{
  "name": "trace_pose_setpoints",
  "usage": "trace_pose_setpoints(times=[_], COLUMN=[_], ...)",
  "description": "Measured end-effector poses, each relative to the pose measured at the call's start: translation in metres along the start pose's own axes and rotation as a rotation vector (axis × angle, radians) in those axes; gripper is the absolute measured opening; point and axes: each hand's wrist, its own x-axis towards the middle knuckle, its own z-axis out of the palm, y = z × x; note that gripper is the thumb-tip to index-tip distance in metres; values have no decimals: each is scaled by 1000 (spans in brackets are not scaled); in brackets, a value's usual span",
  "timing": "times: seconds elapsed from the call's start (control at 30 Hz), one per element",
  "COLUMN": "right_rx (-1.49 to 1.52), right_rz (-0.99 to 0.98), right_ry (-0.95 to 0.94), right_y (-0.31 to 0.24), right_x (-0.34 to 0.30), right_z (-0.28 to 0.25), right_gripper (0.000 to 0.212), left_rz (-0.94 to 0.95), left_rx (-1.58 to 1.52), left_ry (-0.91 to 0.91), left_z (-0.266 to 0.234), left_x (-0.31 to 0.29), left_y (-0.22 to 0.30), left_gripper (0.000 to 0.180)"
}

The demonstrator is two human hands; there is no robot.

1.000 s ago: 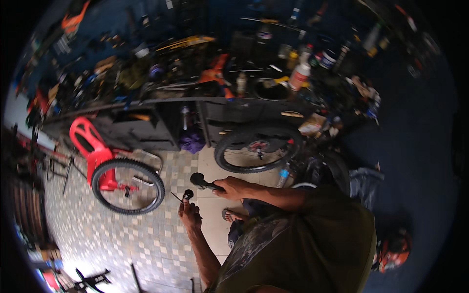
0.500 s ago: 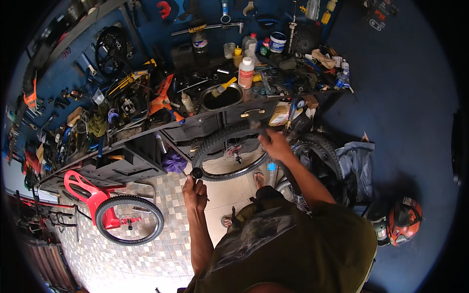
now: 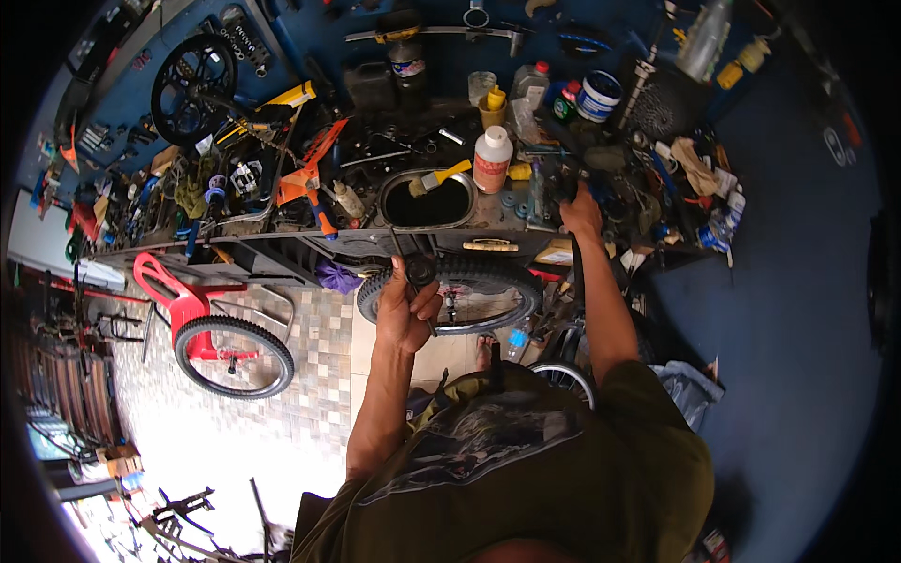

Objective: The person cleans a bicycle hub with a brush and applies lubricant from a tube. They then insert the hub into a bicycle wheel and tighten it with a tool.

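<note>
My left hand (image 3: 409, 314) is closed around a round black part (image 3: 420, 271) with a thin dark rod showing above and below the fingers. It is in front of the bench, over a bicycle wheel with a knobby black tyre (image 3: 497, 274). Stretched out to the bench top, my right hand (image 3: 581, 212) has its fingers curled round a dark object among the tools; its kind is hard to see. Left of that hand stand a white bottle with an orange label (image 3: 491, 161) and a metal tray (image 3: 428, 225) of dark liquid, with a yellow-handled brush (image 3: 446, 176) across its rim.
Tools crowd the bench, including an orange tool (image 3: 303, 183). Behind them stand a blue-and-white tub (image 3: 599, 97) and a dark jug (image 3: 370, 86). A red bicycle frame (image 3: 178, 293) with a wheel stands on the tiled floor at left. A grey plastic bag (image 3: 690, 392) lies at lower right.
My right hand has moved forward and right, from above the wheel to the bench top. My left hand has risen slightly with the black part still in it. The view has shifted.
</note>
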Motion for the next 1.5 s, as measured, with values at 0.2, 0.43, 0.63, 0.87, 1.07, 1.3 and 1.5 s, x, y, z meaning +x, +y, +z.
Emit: trace_pose_setpoints(times=[0.2, 0.43, 0.63, 0.87, 1.07, 1.3, 1.5], right_rx=[-159, 128, 451, 210, 353, 504, 478], right_rz=[-3, -570, -1175, -1304, -1254, -1039, -980], right_ry=[6, 355, 136, 311, 252, 301, 384], right_y=[5, -41, -136, -168, -162, -172, -160], right_x=[37, -12, -174, -194, -184, -205, -211], right_z=[18, -12, -63, -48, -30, -5, 5], right_gripper=[64, 34, 29, 31, 36, 28, 28], left_rz=[111, 161, 137, 11, 29, 224, 235], left_rx=[221, 272, 281, 380, 351, 516, 624], left_ry=[70, 70, 109, 200, 123, 97, 115], left_z=[34, 31, 46, 53, 41, 33, 26], left_x=[23, 34, 37, 22, 2, 3, 10], left_y=[-7, 11, 27, 40, 42, 30, 27], left_gripper=[47, 48, 39, 38, 18, 20, 21])
